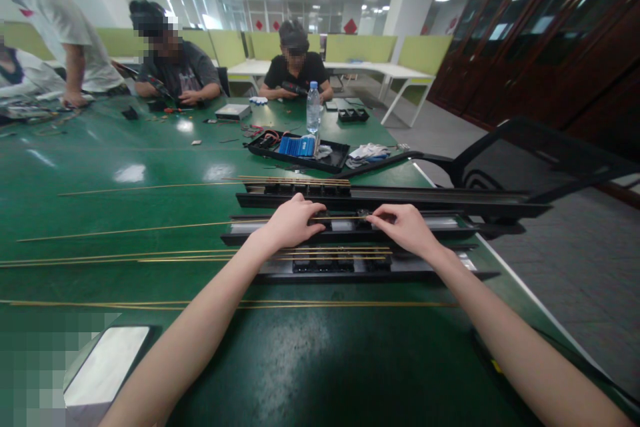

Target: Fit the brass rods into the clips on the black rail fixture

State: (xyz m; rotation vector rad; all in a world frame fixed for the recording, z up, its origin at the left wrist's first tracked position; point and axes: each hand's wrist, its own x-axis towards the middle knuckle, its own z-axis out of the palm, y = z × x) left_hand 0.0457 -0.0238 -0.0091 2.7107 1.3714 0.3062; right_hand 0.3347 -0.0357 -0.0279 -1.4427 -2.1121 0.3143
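A black channel rail (345,236) with a pale inner strip lies crosswise before me. My left hand (295,221) grips a small black block (321,219) in it, thumb on the near side and fingers on the far side. A thin brass-coloured rod (125,231) runs from the left, under my left hand and along the rail. My right hand (400,223) pinches the rod near its right end, beside a second black block (363,216); the fingertips partly hide that end.
Another rail (425,203) lies behind; a nearer rail (320,277) carries black blocks (325,260) and rods. Loose rods (325,305) lie closer. A black tray (333,161), water bottle (313,108) and cloth gloves (370,155) sit beyond. Several people work across the green table (225,373).
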